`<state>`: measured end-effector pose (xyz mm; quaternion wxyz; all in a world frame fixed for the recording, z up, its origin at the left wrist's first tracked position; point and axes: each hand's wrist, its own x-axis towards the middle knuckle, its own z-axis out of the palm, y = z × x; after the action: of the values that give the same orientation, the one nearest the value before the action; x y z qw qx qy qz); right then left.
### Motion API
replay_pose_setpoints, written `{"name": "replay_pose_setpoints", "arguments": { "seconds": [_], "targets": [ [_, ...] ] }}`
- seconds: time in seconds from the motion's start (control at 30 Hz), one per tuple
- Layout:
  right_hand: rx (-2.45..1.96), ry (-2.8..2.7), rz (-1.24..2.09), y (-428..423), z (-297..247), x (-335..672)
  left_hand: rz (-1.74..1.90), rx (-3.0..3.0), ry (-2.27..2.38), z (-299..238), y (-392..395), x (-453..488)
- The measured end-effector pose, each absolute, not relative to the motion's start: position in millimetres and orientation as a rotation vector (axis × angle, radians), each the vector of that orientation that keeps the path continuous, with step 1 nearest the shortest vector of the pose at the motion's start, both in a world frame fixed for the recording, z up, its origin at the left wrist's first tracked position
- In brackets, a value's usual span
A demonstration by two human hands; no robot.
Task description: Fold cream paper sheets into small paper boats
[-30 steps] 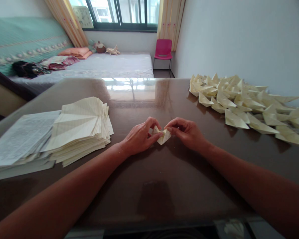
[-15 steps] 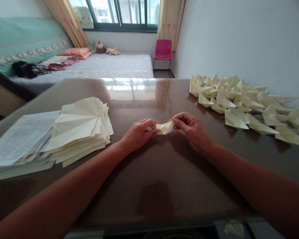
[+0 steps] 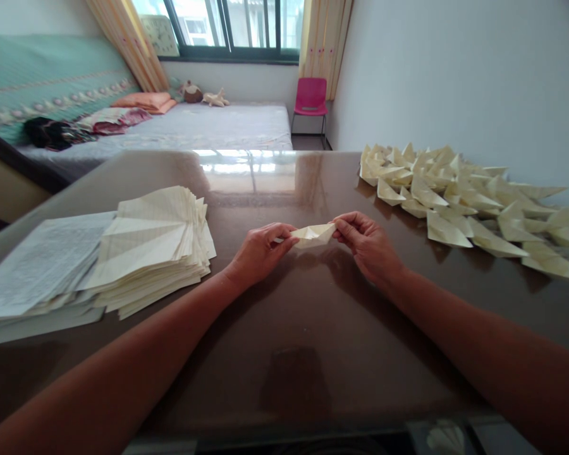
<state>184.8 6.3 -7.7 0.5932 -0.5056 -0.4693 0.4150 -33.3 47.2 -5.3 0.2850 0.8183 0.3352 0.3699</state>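
A small cream paper boat [image 3: 313, 236] is stretched between my two hands, just above the brown tabletop. My left hand [image 3: 262, 251] pinches its left tip between thumb and fingers. At the other tip, my right hand [image 3: 367, 243] has thumb and fingers closed on the paper. The middle of the boat stands open, with a folded peak showing between its sides. Parts of both tips are hidden by my fingers.
Many folded paper boats [image 3: 448, 196] lie heaped at the right, near the wall. On the left sits a stack of creased cream sheets [image 3: 146, 246], beside printed white sheets [image 3: 42, 259]. Beyond the glossy table [image 3: 246, 354] are a bed [image 3: 227, 129] and a pink chair [image 3: 311, 98].
The paper boat has been drawn out longer and its middle has opened wider. My hands have moved slightly apart and a little upward.
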Motion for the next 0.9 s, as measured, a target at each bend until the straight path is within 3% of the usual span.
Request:
{"name": "replay_pose_setpoints", "arguments": {
  "seconds": [0.2, 0.47, 0.6, 0.77, 0.9],
  "targets": [
    [-1.250, -1.314, 1.027, 9.7, -7.2, 196.8, 0.939, 2.541, 0.824, -4.4, 51.1, -41.2],
    [-1.083, -2.161, 0.269, -8.2, 20.3, 195.0, 0.791, 2.893, 0.630, -3.8, 42.3, -40.8],
    [-1.131, -2.431, 0.094, -12.4, 12.3, 191.3, 0.727, 2.904, 0.642, -4.3, 39.5, -38.9],
    [-1.192, -2.430, 0.152, -3.7, -0.1, 196.8, 0.632, 2.858, 0.753, 0.8, 39.1, -40.8],
    [-1.197, -2.255, 0.381, 2.3, -4.1, 200.6, 0.644, 2.820, 0.747, 2.5, 41.1, -43.0]
  ]
}}
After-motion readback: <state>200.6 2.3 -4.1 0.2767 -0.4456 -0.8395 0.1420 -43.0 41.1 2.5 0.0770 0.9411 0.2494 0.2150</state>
